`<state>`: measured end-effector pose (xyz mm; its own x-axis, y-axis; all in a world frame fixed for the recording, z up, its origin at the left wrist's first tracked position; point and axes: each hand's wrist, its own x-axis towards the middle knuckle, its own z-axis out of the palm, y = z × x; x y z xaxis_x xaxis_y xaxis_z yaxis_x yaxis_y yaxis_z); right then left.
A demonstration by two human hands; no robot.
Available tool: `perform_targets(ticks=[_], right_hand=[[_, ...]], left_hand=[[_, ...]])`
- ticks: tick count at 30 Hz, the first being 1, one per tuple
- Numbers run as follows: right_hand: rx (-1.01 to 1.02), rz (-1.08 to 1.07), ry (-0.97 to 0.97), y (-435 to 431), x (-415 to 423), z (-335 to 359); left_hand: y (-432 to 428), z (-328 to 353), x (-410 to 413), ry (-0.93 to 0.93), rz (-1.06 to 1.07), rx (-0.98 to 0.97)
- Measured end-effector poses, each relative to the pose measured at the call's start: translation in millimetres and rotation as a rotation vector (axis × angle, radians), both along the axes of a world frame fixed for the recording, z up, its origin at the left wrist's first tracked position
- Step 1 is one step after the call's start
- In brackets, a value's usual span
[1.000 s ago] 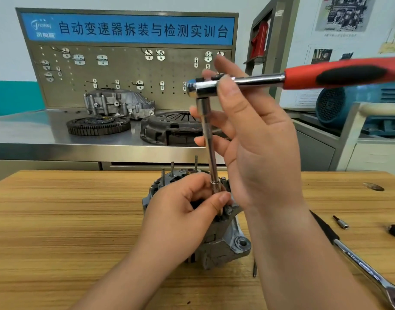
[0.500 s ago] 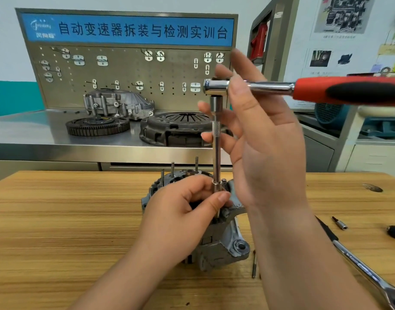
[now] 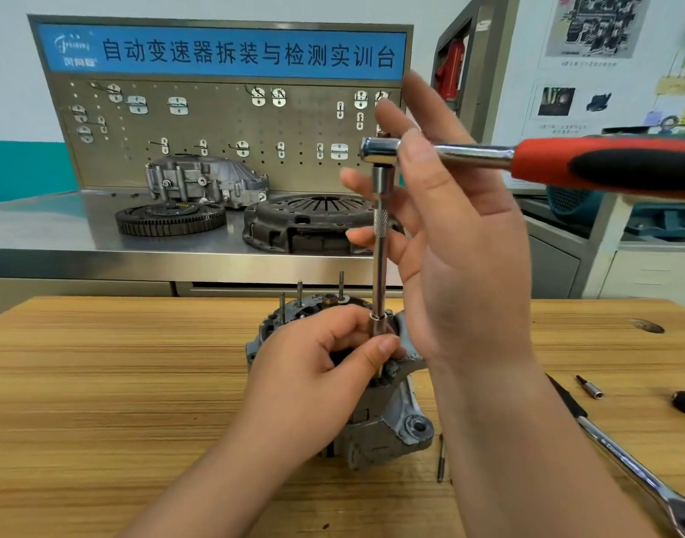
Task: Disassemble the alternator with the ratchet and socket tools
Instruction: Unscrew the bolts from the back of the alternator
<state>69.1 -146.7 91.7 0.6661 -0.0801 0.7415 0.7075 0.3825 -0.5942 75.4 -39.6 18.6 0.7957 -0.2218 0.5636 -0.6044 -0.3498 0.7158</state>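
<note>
1. Presently the alternator [image 3: 376,436] is stood on end on the wooden table [image 3: 119,382], beneath both hands.
2. The socket [image 3: 378,325] on its top is pinched by the left hand [image 3: 313,382]; the ratchet [image 3: 605,168] is pinched at its neck by the right hand [image 3: 461,242], fingers straight.
3. A heavy, rigid cast body is judged likely; it is best gripped round the housing, not by the thin studs [image 3: 300,293].

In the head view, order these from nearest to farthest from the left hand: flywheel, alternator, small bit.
1. Alternator, directly under the left hand.
2. Bit, on the table, to the right.
3. Flywheel, on the bench behind, left.
</note>
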Motion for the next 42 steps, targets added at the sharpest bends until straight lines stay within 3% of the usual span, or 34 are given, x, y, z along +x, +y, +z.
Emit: perform_targets(ticks=[4,11,15,18,26,34,42], right_hand=[[0.006,0.044,-0.005,0.9,-0.6,-0.2],[0.048,0.197,0.162,-0.5,2.2,-0.2],[-0.018,0.019,0.007,0.7,-1.1,1.8],[-0.029,0.082,-0.039,2.5,-2.8,2.5],[0.094,0.297,0.200,-4.9,2.9,3.0],[-0.038,0.052,-0.059,2.5,-2.9,2.2],[0.111,0.281,0.215,-2.4,-0.2,3.6]], left_hand=[[-1.5,0.9,-1.2,-0.009,0.023,0.004],[-0.7,0.2,-2.6,-0.070,-0.019,0.074],[-2.7,-0.8,-1.6,-0.025,-0.005,0.038],[-3.1,-1.2,-1.4,-0.028,0.016,0.028],[-0.7,-1.1,-1.3,-0.038,-0.048,0.010],[-0.8,-2.6,0.8,-0.012,0.027,-0.026],[-1.4,0.1,-2.3,-0.043,-0.040,0.044]])
